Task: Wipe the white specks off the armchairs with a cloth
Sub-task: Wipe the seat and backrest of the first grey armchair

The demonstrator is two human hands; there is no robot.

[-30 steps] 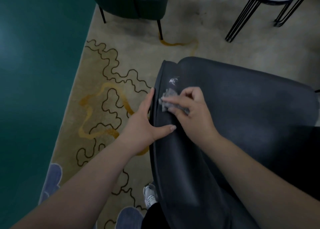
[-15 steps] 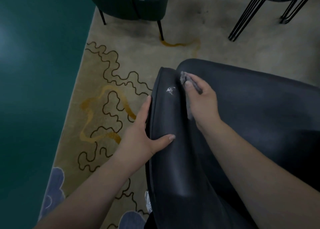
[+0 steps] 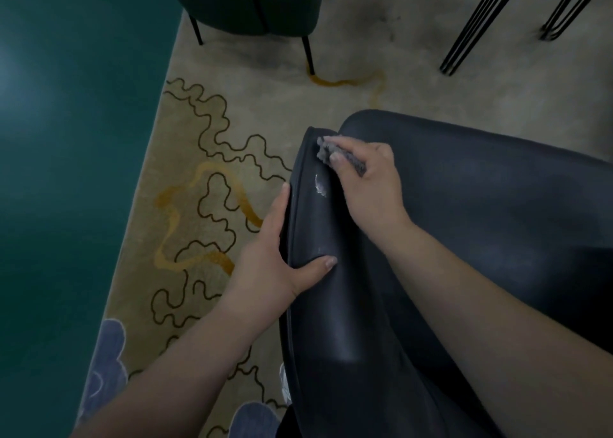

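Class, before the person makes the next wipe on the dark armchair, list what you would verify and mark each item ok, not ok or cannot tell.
1. Small grey cloth held in the right hand: ok.
2. Left hand steadying the black leather armchair's edge, thumb on top: ok.
3. Cloth touching the armchair: ok.
4. Cloth covering the white speck patch: not ok, it sits just beyond the patch.
5. White specks gone: not ok, the patch shows.
6. Clean cloth face down: cannot tell.

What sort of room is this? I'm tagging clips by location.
Probably a lounge or waiting area: a dark armchair, a green armchair opposite, a patterned rug, and a wire-legged side table.
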